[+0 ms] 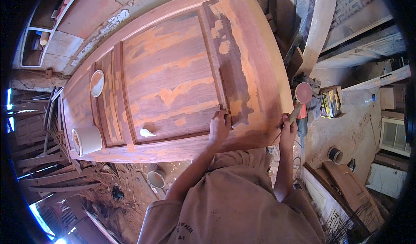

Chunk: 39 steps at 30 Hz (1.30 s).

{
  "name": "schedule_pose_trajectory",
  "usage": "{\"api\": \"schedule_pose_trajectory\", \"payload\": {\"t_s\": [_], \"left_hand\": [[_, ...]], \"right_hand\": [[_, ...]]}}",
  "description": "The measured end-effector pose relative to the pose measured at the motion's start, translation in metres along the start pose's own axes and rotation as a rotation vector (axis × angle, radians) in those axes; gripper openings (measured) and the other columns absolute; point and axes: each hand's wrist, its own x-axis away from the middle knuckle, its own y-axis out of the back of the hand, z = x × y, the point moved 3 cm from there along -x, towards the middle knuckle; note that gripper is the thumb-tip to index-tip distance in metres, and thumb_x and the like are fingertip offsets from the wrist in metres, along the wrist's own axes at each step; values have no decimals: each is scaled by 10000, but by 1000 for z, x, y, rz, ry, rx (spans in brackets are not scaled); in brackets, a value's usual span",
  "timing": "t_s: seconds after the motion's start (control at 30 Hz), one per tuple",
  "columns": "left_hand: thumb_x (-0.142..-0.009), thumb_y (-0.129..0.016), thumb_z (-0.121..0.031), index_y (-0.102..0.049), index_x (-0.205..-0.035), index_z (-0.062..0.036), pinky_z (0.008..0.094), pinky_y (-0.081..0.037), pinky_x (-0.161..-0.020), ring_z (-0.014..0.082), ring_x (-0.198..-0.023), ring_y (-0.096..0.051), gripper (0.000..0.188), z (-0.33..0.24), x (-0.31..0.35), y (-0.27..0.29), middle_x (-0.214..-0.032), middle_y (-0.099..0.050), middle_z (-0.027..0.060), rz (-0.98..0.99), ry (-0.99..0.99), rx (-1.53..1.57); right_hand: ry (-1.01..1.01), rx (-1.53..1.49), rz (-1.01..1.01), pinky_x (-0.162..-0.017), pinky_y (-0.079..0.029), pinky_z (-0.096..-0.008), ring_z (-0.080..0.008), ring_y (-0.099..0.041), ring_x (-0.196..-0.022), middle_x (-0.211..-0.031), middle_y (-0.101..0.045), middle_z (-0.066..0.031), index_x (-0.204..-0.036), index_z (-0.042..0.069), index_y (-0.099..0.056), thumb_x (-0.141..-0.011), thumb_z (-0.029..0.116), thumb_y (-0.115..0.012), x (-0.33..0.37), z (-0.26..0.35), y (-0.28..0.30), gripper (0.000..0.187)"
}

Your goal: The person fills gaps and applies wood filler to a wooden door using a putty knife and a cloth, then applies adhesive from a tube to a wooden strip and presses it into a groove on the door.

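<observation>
A large wooden door (169, 75) lies flat in front of me, its reddish-brown surface streaked with orange filler. My left hand (220, 126) is closed at the moulding along the edge of the big panel. Its fingers are pinched together, and whatever they hold is hidden. Near the door's right end, my right hand (287, 127) grips a greyish-brown strip (296, 112) that sticks up past the fingers; its material is unclear. A small white spreader (147, 132) rests on the panel, left of my left hand.
On the door's left part are a white tub (90, 140) and a round white lid (97, 83). Past the right end are a sander (302, 111) with a round reddish disc and a box of yellow-black packets (331, 103). A bucket (156, 180) and wood scraps lie below.
</observation>
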Motion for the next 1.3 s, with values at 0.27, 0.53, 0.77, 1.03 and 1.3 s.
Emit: {"api": "schedule_pose_trajectory", "payload": {"t_s": [0.27,0.53,0.77,1.03,1.3], "left_hand": [[-905,-656,-115,-648,-1061,29,451,-516,-755,409,-888,-656,212,0,2,2,-972,-657,236,7,-25,31],[-920,-665,-156,-641,-1139,30,439,-529,-784,393,-874,-662,289,1,-2,1,-1013,-653,226,-3,-59,72],[-908,-686,-127,-636,-1167,35,377,-542,-767,286,-854,-682,309,28,-5,0,-1036,-648,192,34,-84,206],[-882,-710,-129,-638,-1164,74,393,-524,-755,329,-844,-659,354,18,-8,1,-956,-644,214,72,-68,235],[-878,-695,-102,-633,-1162,78,402,-537,-770,336,-865,-683,342,18,-7,3,-967,-656,218,84,-46,256]], "right_hand": [[182,290,259,-693,-477,-291,-155,-593,-772,-861,-630,-61,-963,-5,-611,-971,138,-559,14,30,-55,152],[235,609,300,-716,-554,-377,-290,-717,-797,-850,-704,-169,-997,6,-646,-882,126,-700,41,36,-74,174],[380,520,419,-730,-559,-384,-298,-723,-817,-868,-718,-168,-1062,30,-676,-909,155,-673,23,16,-102,198],[423,697,552,-687,-545,-431,-373,-685,-753,-821,-694,-195,-1003,40,-684,-900,210,-659,-9,3,-145,200],[450,684,492,-626,-531,-501,-429,-649,-632,-646,-636,-241,-757,-14,-688,-868,272,-692,-13,-12,-159,307]]}}
